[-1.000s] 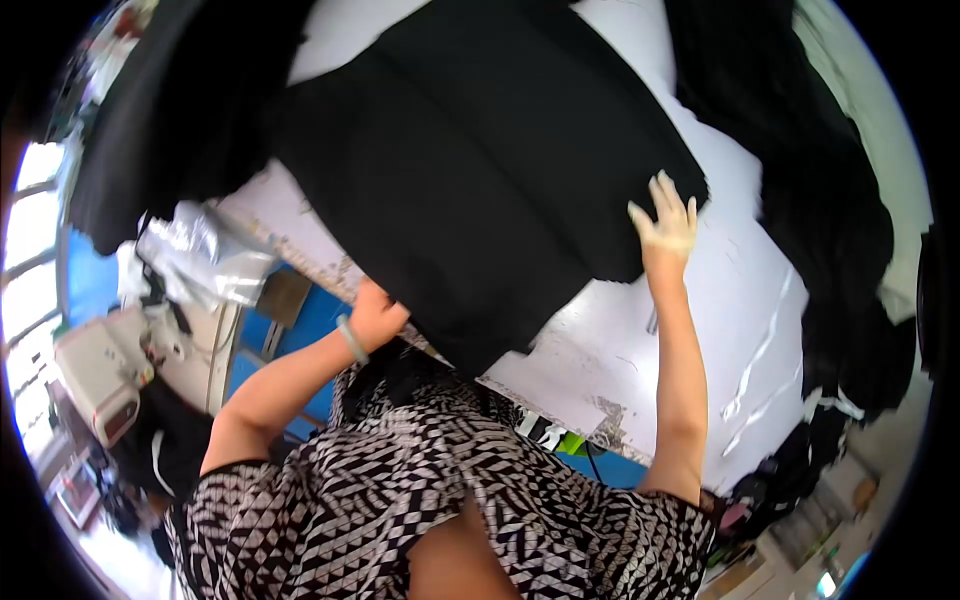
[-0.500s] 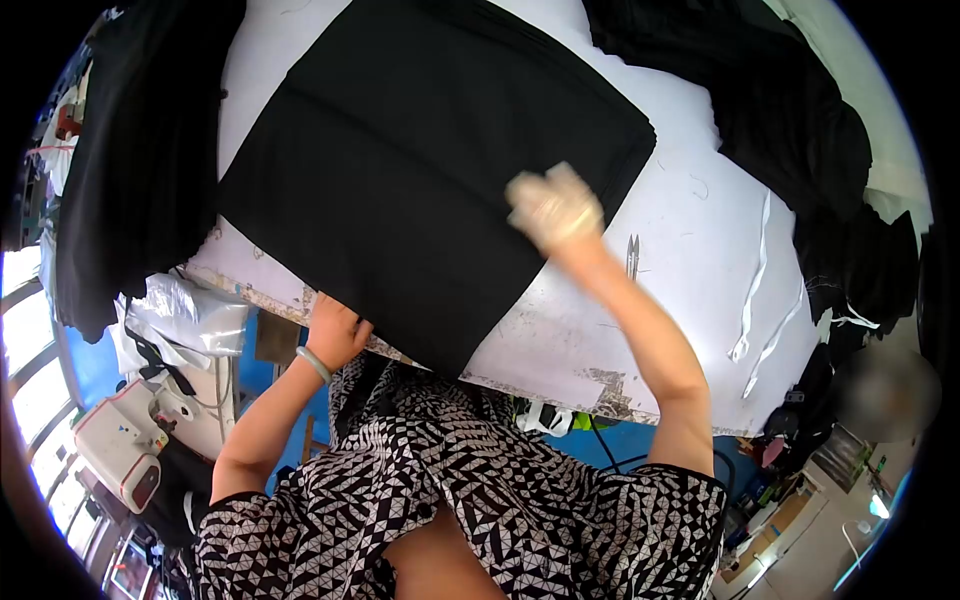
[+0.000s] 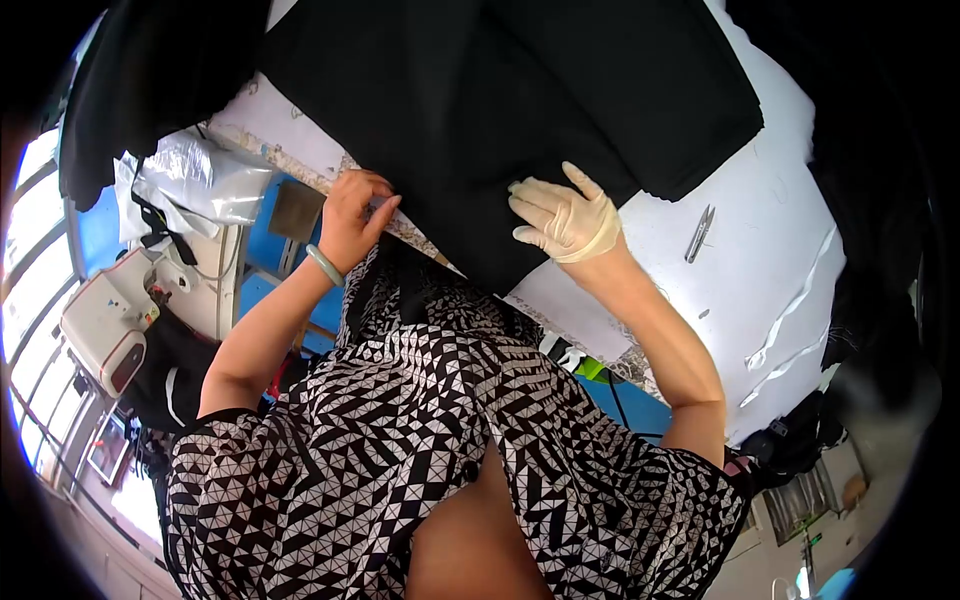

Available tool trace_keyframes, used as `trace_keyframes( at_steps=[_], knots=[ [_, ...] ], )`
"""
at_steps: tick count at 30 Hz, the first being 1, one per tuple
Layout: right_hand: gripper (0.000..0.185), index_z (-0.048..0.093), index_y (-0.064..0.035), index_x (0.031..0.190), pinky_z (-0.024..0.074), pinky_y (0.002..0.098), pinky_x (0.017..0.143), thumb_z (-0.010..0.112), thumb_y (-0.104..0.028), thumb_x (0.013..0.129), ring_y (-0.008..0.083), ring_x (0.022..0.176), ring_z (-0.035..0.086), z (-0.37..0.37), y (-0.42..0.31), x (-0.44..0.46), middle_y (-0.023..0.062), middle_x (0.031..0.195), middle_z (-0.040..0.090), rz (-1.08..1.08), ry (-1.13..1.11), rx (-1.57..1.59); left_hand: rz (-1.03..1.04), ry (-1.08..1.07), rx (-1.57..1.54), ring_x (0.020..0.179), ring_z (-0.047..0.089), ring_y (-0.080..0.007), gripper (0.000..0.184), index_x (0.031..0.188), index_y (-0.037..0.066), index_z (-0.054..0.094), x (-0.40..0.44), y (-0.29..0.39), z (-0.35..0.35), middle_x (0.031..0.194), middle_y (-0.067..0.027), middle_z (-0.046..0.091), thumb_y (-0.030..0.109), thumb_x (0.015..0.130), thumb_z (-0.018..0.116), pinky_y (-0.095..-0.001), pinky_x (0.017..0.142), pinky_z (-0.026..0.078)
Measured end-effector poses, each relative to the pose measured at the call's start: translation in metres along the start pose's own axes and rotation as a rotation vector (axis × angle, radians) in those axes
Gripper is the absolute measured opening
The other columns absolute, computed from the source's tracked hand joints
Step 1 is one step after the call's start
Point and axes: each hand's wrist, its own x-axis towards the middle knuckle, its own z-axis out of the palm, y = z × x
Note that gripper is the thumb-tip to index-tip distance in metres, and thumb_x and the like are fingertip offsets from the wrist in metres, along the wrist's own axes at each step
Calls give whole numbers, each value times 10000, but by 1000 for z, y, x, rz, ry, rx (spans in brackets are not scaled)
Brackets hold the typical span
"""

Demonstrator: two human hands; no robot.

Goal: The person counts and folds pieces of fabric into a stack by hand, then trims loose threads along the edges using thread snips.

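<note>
A large black cloth (image 3: 470, 110) lies over the table, with a layered part stretching right and a corner hanging past the front edge. My left hand (image 3: 352, 208), bare with a bangle (image 3: 325, 265) on the wrist, is at the cloth's left front edge. Its fingers are bent and closed at that edge, the tips partly against the black. On the cloth's right front part rests my right hand (image 3: 570, 218) in a pale thin glove, fingers stretched and thumb apart. Small metal thread snips (image 3: 700, 234) lie to its right on the white table (image 3: 745, 225).
More black cloth (image 3: 160, 90) hangs at the left, and another dark heap (image 3: 880, 170) is along the right. White strips (image 3: 800, 310) lie on the table's right side. Left of the table are a clear plastic bag (image 3: 205, 175) and a white sewing machine (image 3: 105, 320).
The view has shifted, so the table's contents sit differently in it. The cloth's right part now looks creased and separate. My right hand, blurred before, is now sharp, resting nearer the cloth's front corner.
</note>
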Motion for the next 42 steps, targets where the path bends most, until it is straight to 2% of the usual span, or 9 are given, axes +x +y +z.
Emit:
trace_keyframes(
  at_steps=[8, 13, 21, 24, 26, 28, 30, 33, 42],
  knots=[
    [426, 690, -84, 1196, 460, 389, 1043, 761, -250, 811, 185, 1221, 591, 45, 9, -10, 56, 1266, 675, 152, 53, -152, 60, 25, 14, 874, 608, -311, 216, 913, 57, 652, 3, -5, 6, 917, -92, 644, 38, 744, 785, -395, 755, 480],
    [198, 765, -89, 1020, 509, 324, 939, 665, -137, 856, 230, 1031, 651, 49, 2, 17, 17, 1104, 739, 604, 277, 206, 309, -40, 131, 832, 606, -257, 182, 843, 70, 669, 13, 4, -10, 886, -51, 652, 56, 723, 804, -366, 711, 471],
    [239, 762, -135, 1083, 493, 317, 977, 655, -225, 889, 223, 1096, 639, 53, -1, 12, -13, 1180, 718, 690, 332, 243, 531, -427, 103, 860, 621, -255, 92, 862, 62, 661, 42, -16, 8, 918, -58, 641, 91, 781, 694, -381, 712, 529],
    [277, 732, -99, 1151, 474, 318, 1013, 659, -232, 920, 210, 1172, 618, 32, -1, -4, 22, 1228, 701, 612, 673, 455, 650, -673, 171, 877, 598, -256, 90, 839, 47, 604, 67, 1, 1, 917, -69, 582, 65, 759, 641, -359, 696, 530],
    [346, 671, -72, 1257, 447, 334, 1058, 652, -222, 946, 224, 1265, 569, 4, 14, -34, 111, 1319, 644, 751, 836, 55, 736, -696, 211, 897, 582, -257, 145, 879, 30, 547, 72, 3, 7, 938, -94, 524, 55, 746, 599, -346, 685, 533],
    [478, 596, -72, 1361, 438, 345, 1069, 681, -260, 929, 269, 1283, 553, -5, 42, -58, 194, 1381, 580, 1025, 1264, 233, 758, -737, 278, 901, 581, -259, 172, 912, 21, 540, 72, 1, 14, 956, -104, 523, 52, 752, 595, -345, 685, 534],
    [612, 526, -60, 1430, 454, 352, 1046, 714, -306, 902, 298, 1252, 564, 6, 101, -121, 221, 1401, 546, 1275, 879, -437, 722, -708, 246, 900, 579, -276, 176, 929, 26, 526, 71, -2, 17, 963, -115, 521, 44, 767, 593, -365, 710, 535],
    [701, 486, -37, 1460, 454, 357, 1028, 725, -371, 891, 300, 1217, 594, 12, 121, -146, 172, 1265, 650, 1468, 554, -556, 550, -614, 130, 891, 575, -295, 134, 927, 33, 527, 65, -2, 20, 918, -117, 543, 30, 818, 604, -391, 718, 519],
    [458, 597, -86, 1386, 482, 294, 858, 651, -251, 962, 121, 847, 575, 1, 69, -133, 26, 1041, 695, 1302, 1113, 524, 402, -423, 117, 840, 563, -310, 112, 894, 56, 554, 38, 10, 6, 858, -86, 577, 40, 859, 659, -412, 751, 456]
  ],
)
